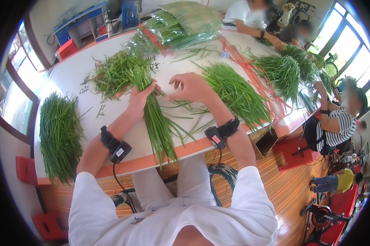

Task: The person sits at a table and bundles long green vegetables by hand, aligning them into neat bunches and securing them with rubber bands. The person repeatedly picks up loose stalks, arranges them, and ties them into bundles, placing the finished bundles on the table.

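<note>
My left hand [139, 100] is closed around the middle of a bunch of long green leaves [157, 126], which look like garlic chives. The bunch slants across the table, its lower ends reaching over the near edge. Just right of it, my right hand [189, 87] hovers with bent fingers and a gap between thumb and forefinger; nothing plainly sits in it. Beyond my left hand lies a heap of loose trimmings [111, 73]. A spread pile of chives [234, 92] rests beside my right forearm. Loose blades [188, 115] are scattered between my hands.
At the far left another chive pile [60, 138] lies on the white table [108, 160]. Bagged chives [172, 27] stand at the back. Red ribbons [249, 69] trail along the right side. Co-workers handle more chives [280, 69] there. Red stools [295, 153] stand on the floor.
</note>
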A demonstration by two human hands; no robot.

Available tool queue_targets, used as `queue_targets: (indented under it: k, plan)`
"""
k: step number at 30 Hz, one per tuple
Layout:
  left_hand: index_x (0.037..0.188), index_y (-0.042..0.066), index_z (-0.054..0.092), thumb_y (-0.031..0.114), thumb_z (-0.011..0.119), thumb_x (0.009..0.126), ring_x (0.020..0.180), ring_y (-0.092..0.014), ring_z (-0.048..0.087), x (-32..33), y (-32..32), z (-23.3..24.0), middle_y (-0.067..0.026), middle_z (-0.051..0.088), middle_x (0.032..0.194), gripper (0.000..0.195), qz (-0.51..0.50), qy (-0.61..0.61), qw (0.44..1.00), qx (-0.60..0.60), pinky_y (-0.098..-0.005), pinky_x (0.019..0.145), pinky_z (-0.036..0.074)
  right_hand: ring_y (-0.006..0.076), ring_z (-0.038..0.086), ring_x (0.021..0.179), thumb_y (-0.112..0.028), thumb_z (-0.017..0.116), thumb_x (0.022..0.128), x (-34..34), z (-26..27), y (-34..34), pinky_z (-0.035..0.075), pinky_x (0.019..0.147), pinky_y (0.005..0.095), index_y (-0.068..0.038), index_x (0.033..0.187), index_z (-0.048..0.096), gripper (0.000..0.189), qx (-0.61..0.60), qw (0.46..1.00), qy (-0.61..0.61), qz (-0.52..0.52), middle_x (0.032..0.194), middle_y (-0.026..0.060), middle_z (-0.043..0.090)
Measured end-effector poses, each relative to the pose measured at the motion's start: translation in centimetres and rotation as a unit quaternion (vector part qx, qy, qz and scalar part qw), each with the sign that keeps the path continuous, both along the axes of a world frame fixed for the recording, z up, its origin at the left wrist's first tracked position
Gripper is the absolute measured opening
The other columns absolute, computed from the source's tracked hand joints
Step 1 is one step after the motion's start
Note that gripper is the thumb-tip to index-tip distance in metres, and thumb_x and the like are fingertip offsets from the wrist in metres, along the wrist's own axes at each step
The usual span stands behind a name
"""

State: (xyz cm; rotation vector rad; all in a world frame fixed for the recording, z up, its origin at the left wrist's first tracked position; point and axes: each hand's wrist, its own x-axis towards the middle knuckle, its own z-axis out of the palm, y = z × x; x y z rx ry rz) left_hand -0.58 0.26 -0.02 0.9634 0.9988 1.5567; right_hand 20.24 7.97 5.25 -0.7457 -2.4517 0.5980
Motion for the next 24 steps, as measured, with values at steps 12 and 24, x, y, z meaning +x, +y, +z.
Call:
queue_targets:
  k: [12,24]
  plan:
    - [0.111,0.005,0.056,0.02,0.058,0.098,0.086,-0.021,0.064,0.2,0.1,0.6,-0.0072,0.063,0.089,0.02,-0.02,-0.083,0.996,-0.003,-0.0355,0.076,0.051,0.0361,0.066,0.074,-0.033,0.074,0.074,-1.0,-0.6,-2.2,0.052,0.07,0.0438,-0.005,0.08,0.069,0.029,-0.041,0.99,-0.124,0.057,0.075,0.0175,0.067]
    - [0.107,0.005,0.056,0.018,0.062,0.096,0.073,-0.018,0.063,0.5,-0.3,0.8,-0.0072,0.062,0.084,0.019,-0.014,-0.065,0.998,-0.021,-0.0315,0.061,0.053,0.0339,0.066,0.067,-0.023,0.071,0.077,-3.1,-2.3,-3.1,0.053,0.065,0.0397,-0.003,0.081,0.069,0.02,-0.063,0.994,-0.01,0.084,0.072,0.0155,0.068]
